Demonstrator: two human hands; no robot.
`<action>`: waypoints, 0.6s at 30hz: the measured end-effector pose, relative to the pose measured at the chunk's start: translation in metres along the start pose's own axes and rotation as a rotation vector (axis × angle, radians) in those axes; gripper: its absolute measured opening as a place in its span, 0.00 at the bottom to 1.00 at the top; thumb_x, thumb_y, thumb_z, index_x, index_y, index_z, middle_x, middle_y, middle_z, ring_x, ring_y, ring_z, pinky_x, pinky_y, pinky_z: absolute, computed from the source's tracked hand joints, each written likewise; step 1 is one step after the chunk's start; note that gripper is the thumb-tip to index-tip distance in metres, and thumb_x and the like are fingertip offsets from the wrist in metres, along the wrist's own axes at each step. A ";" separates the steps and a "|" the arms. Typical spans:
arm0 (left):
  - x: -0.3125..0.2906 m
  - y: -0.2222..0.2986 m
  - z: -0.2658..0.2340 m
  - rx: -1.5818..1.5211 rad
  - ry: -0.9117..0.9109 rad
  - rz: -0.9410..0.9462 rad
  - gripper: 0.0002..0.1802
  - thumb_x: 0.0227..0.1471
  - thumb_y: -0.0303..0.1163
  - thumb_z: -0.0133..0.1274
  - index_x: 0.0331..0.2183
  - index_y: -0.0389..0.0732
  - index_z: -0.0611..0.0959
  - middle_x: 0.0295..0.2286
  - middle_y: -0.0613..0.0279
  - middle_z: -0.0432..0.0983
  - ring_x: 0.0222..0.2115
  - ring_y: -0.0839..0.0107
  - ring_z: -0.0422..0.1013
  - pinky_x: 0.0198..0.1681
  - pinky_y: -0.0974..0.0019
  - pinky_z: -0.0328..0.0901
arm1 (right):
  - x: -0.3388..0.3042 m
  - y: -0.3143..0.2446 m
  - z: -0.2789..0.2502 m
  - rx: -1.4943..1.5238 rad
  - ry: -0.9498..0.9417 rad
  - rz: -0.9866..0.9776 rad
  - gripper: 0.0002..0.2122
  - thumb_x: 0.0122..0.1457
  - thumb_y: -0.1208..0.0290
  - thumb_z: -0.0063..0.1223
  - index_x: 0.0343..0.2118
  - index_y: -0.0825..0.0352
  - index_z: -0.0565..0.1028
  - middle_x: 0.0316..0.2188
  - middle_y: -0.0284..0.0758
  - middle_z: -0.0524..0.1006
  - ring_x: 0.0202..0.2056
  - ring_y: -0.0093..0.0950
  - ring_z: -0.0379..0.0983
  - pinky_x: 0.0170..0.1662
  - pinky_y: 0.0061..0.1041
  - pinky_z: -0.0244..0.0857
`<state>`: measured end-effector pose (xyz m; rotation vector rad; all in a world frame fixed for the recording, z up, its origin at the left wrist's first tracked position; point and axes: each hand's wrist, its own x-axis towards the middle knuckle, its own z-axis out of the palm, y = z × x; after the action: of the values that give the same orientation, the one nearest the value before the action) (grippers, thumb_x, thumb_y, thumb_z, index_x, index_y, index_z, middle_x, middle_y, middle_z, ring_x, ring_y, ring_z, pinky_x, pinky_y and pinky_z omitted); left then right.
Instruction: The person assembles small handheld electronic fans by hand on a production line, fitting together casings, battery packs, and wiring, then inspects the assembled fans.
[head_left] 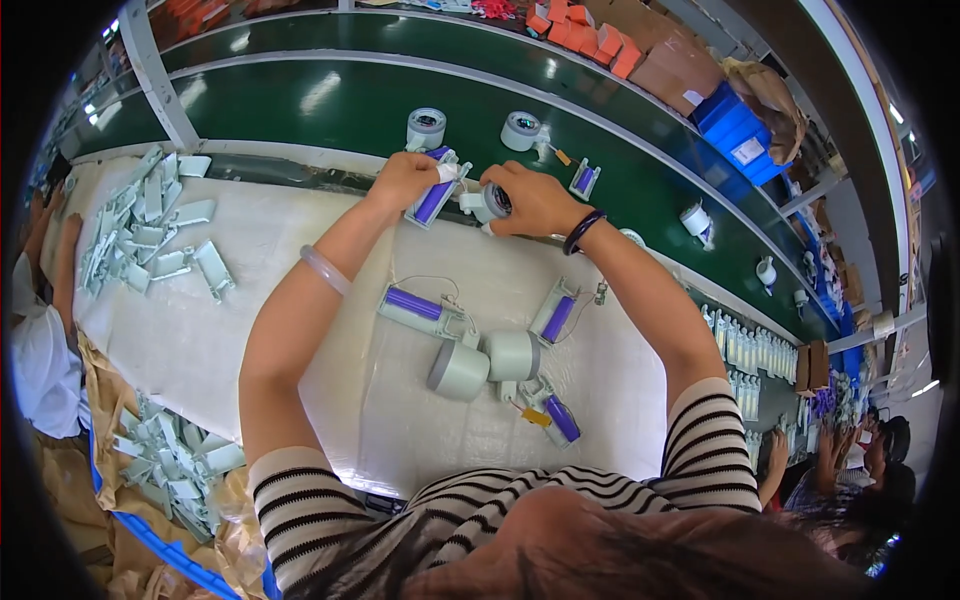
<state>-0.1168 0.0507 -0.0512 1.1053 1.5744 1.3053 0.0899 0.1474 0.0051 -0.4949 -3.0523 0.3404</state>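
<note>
At the edge of the green belt, my left hand (pixel 405 180) is closed on a pale green handle shell (pixel 432 205) with a purple battery cell in it. White wrapping covers a fingertip of that hand. My right hand (pixel 540 200) grips a round pale green device head (pixel 490 204), its dark round face partly hidden by my fingers. Handle and head are side by side. Nearer me on the table are two more round heads, a left one (pixel 459 371) and a right one (pixel 512 355), with battery handles (pixel 418 308) wired beside them.
Pale green shell pieces (pixel 150 225) are heaped on the table's left, more in a lined blue bin (pixel 175 470) below. Similar units (pixel 427 127) ride the green belt (pixel 330 95). A blue crate (pixel 745 135) stands far right. Other people's hands (pixel 775 465) show at both sides.
</note>
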 end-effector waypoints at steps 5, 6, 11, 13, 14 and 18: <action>0.057 -0.028 -0.024 0.100 0.197 0.051 0.14 0.47 0.36 0.58 0.32 0.34 0.82 0.25 0.62 0.76 0.25 0.74 0.71 0.29 0.71 0.65 | 0.040 0.014 0.003 0.008 0.114 0.015 0.28 0.41 0.61 0.61 0.47 0.63 0.66 0.41 0.45 0.69 0.42 0.44 0.70 0.42 0.37 0.67; 0.071 -0.032 -0.032 0.203 0.318 0.112 0.15 0.44 0.37 0.60 0.31 0.36 0.83 0.26 0.58 0.78 0.26 0.67 0.73 0.31 0.66 0.66 | 0.053 0.024 0.013 0.000 0.127 0.028 0.28 0.41 0.61 0.61 0.47 0.63 0.66 0.41 0.45 0.69 0.42 0.44 0.70 0.42 0.37 0.67; 0.107 -0.027 -0.062 0.587 0.826 0.104 0.25 0.46 0.41 0.55 0.46 0.40 0.76 0.46 0.47 0.70 0.47 0.51 0.67 0.49 0.57 0.63 | 0.071 0.038 0.017 -0.039 0.461 0.235 0.25 0.46 0.68 0.58 0.48 0.66 0.64 0.45 0.46 0.68 0.44 0.45 0.69 0.45 0.40 0.67; 0.107 -0.016 -0.056 0.607 0.891 0.193 0.22 0.46 0.36 0.52 0.45 0.40 0.77 0.51 0.46 0.63 0.51 0.48 0.62 0.52 0.54 0.60 | 0.062 0.064 0.004 -0.118 0.481 0.254 0.20 0.47 0.70 0.55 0.45 0.66 0.67 0.42 0.45 0.71 0.43 0.44 0.71 0.44 0.40 0.67; 0.106 -0.014 -0.057 0.610 0.876 0.192 0.22 0.46 0.36 0.52 0.45 0.40 0.77 0.51 0.46 0.63 0.51 0.48 0.62 0.52 0.54 0.60 | 0.056 0.081 0.000 -0.154 0.503 0.252 0.18 0.47 0.71 0.54 0.43 0.66 0.69 0.41 0.44 0.73 0.42 0.44 0.71 0.44 0.40 0.67; 0.090 -0.015 -0.051 0.664 0.834 0.308 0.18 0.44 0.30 0.52 0.41 0.39 0.78 0.45 0.48 0.69 0.46 0.51 0.65 0.50 0.54 0.61 | 0.039 0.117 -0.001 -0.120 0.364 0.355 0.17 0.50 0.71 0.53 0.44 0.62 0.69 0.43 0.44 0.73 0.45 0.44 0.70 0.46 0.40 0.65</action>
<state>-0.1938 0.1203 -0.0623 1.3062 2.6739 1.6133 0.0891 0.2681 -0.0202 -0.9884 -2.6347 0.0623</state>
